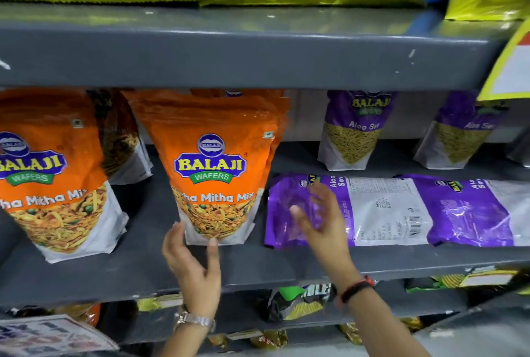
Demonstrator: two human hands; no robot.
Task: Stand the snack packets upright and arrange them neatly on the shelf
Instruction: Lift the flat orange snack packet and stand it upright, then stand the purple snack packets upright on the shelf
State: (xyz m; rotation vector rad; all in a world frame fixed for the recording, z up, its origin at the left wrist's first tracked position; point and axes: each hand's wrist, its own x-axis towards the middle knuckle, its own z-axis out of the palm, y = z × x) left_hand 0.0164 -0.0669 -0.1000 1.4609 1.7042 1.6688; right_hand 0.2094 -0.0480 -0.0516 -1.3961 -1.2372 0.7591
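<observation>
An orange Khatta Mitha Mix packet [213, 167] stands upright mid-shelf. My left hand [192, 266] is open just below its bottom edge, thumb and fingertips touching or nearly touching the packet. A second orange packet [48, 173] stands at the left. Two purple Aloo Sev packets lie flat on the grey shelf [137, 267]: one [372, 210] in the middle right, another [470, 210] further right. My right hand [318, 213] hovers open over the near end of the flat purple packet, blurred. Two purple packets [355, 130] [459, 133] stand upright at the back.
The grey shelf above [229, 52] carries yellow bags and overhangs the packets. A yellow price tag [510, 70] hangs at the upper right. More snack packets [295, 302] lie on the shelf below. Bare shelf shows between the two orange packets.
</observation>
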